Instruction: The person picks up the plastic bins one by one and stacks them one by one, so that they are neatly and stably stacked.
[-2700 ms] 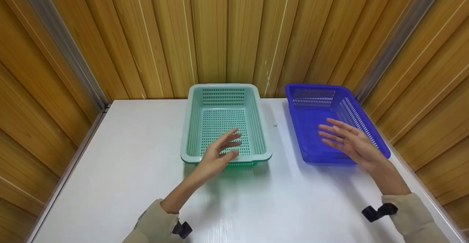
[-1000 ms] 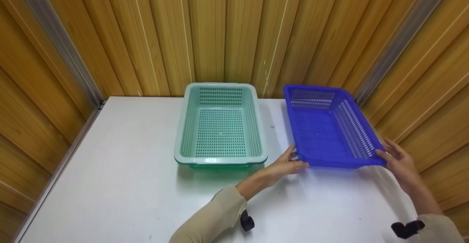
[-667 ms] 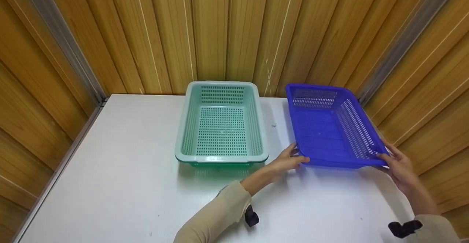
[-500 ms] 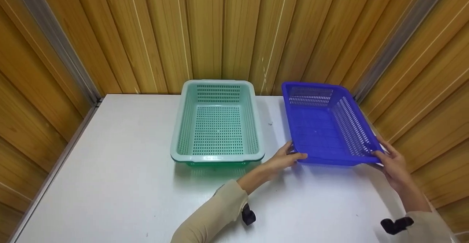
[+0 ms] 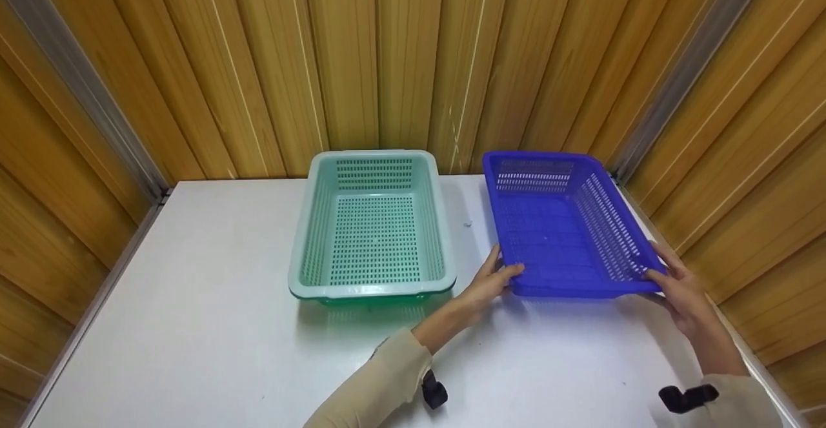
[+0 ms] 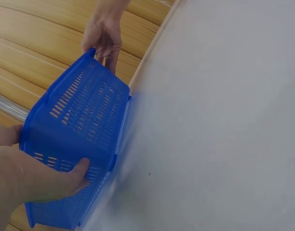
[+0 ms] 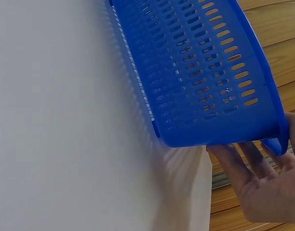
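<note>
A blue plastic basket with slotted walls sits on the right of the white table, its inside bare. My left hand grips its near left corner, thumb over the rim. At the near right corner my right hand holds the rim, thumb on top and the other fingers underneath, as the right wrist view shows. The left wrist view has the slotted outer wall close up, with a digit of the left hand pressed on it. To the left stands a light green basket, a darker green layer showing beneath its rim.
Wood-grain panels rise behind the white table and along both sides. Metal posts stand in the corners. A small speck lies between the baskets.
Both hands, earlier raised and spread above the baskets, have come down to the blue basket's near corners. Over the last second their grip has closed on its rim; the baskets stay in place.
</note>
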